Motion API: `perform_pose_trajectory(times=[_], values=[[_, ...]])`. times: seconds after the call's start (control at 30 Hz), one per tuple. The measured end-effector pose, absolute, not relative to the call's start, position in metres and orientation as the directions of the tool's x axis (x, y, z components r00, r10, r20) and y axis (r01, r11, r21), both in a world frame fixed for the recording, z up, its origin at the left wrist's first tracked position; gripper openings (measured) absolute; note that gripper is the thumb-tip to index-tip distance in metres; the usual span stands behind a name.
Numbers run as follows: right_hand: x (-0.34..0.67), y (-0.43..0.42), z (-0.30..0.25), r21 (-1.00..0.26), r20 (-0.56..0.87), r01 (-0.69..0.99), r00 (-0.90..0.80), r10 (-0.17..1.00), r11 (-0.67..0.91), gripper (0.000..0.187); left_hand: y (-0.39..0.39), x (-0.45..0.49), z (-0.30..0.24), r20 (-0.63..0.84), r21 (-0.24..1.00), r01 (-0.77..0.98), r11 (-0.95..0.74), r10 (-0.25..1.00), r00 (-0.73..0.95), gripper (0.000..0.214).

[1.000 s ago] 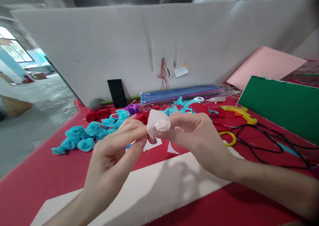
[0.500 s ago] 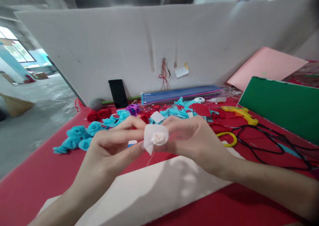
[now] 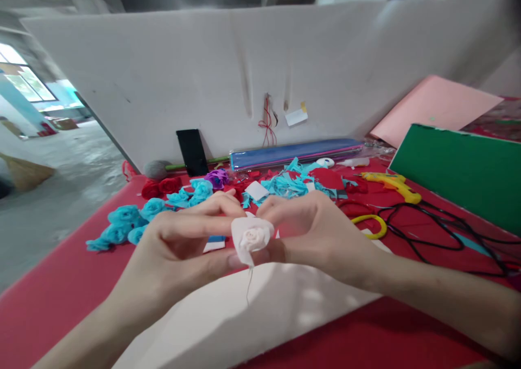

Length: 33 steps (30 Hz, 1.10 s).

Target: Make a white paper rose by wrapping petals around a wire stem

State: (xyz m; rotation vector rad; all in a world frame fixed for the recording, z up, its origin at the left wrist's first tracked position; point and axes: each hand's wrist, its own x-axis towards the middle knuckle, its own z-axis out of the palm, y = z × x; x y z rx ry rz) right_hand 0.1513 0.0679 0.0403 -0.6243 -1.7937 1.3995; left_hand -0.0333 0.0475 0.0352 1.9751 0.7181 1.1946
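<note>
Hovering above a white rectangular sheet (image 3: 228, 320) on the red-covered table (image 3: 61, 304), a small pale-pink rolled paper rose (image 3: 251, 239) is gripped from both sides. It is pinched between the thumb and fingertips of the left hand (image 3: 179, 249) and those of the right hand (image 3: 313, 233), both closed on it. A thin strand (image 3: 248, 285) is seen hanging below the rose. Well to the left, turquoise crepe-paper roses (image 3: 122, 220) are piled; a yellow glue gun (image 3: 391, 183) is laid far right.
</note>
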Motion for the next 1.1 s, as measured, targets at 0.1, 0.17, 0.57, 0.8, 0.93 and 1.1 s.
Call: perform_pose_trajectory(times=[0.1, 0.17, 0.57, 0.8, 0.93, 1.1], values=[[0.152, 0.067, 0.04, -0.96, 0.256, -0.067, -0.601, 0.757, 0.271, 0.004, 0.051, -0.033, 0.033, 0.512, 0.803, 0.08, -0.59, 0.753, 0.413, 0.014], [0.152, 0.067, 0.039, -0.962, 0.249, -0.063, -0.603, 0.758, 0.265, 0.005, 0.053, -0.032, 0.031, 0.511, 0.811, 0.069, -0.58, 0.762, 0.397, 0.012], [0.146, 0.065, 0.033, -0.951, 0.292, -0.07, -0.521, 0.802, 0.301, 0.007, 0.046, -0.025, 0.026, 0.422, 0.899, 0.013, -0.438, 0.872, 0.249, 0.007], [0.144, 0.06, 0.033, -0.931, 0.344, -0.048, -0.444, 0.827, 0.362, 0.007, 0.045, -0.023, 0.025, 0.423, 0.901, -0.002, -0.433, 0.878, 0.223, 0.008], [0.147, 0.062, 0.034, -0.928, 0.354, -0.088, -0.503, 0.788, 0.361, 0.005, 0.046, -0.026, 0.025, 0.429, 0.893, 0.021, -0.449, 0.865, 0.261, 0.008], [0.15, 0.068, 0.034, -0.951, 0.292, -0.113, -0.632, 0.717, 0.288, 0.004, 0.047, -0.026, 0.026, 0.418, 0.896, 0.012, -0.444, 0.852, 0.315, 0.013]])
